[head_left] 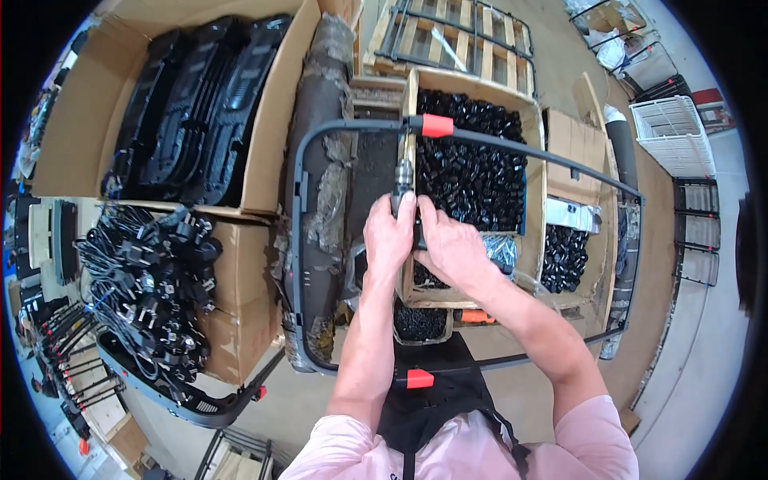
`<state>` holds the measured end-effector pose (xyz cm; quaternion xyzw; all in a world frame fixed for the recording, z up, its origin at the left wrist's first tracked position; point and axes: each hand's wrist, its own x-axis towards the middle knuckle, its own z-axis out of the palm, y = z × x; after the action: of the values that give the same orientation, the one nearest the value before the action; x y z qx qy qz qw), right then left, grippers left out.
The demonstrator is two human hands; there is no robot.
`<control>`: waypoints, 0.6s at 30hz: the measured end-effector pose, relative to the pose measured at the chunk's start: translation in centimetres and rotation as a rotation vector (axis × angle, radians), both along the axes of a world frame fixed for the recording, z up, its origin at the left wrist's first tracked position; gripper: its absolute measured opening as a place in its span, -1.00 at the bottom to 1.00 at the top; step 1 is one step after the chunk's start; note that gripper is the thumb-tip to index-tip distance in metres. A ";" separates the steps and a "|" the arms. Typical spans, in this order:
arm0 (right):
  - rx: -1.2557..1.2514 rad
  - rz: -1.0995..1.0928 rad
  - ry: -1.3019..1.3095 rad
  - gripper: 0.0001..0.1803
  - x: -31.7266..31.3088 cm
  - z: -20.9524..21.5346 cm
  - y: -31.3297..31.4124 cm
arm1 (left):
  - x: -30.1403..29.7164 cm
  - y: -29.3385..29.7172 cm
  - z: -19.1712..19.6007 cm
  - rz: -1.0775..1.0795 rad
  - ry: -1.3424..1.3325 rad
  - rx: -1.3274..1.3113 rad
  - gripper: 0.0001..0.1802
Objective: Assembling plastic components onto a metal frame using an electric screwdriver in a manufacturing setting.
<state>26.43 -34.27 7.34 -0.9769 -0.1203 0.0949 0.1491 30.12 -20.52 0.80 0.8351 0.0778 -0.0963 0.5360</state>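
My left hand and my right hand are both closed around a black power drill with a silver chuck. The chuck points away from me, toward the far rail of a black rectangular tube frame. One red clip sits on that far rail, just beyond the drill's tip. Another red clip is on the near rail, close to my body. The frame lies across the bins with its corners rounded. Most of the drill's grip is hidden by my fingers, and I cannot tell whether its bit touches the frame.
A wooden bin holds many small black plastic parts and a bag of screws. At left stand a carton of black moulded panels and a heap of power cords. A wrapped roll lies between. Pallets are beyond.
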 end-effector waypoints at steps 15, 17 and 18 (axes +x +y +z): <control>-0.003 0.061 -0.139 -0.41 -1.1 -1.5 0.3 | 0.3 0.7 -0.2 0.009 0.021 -0.025 -0.33; -0.023 0.008 -0.110 -0.40 -1.2 -1.1 0.2 | 0.3 0.4 0.7 0.004 0.072 0.006 -0.32; -0.035 -0.014 -0.104 -0.39 -1.1 -1.2 0.2 | 0.2 0.3 0.5 0.005 0.051 0.019 -0.30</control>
<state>25.28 -34.05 6.18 -0.9838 -0.1193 0.0450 0.1260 30.29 -20.23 1.33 0.8371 0.0945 -0.1154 0.5263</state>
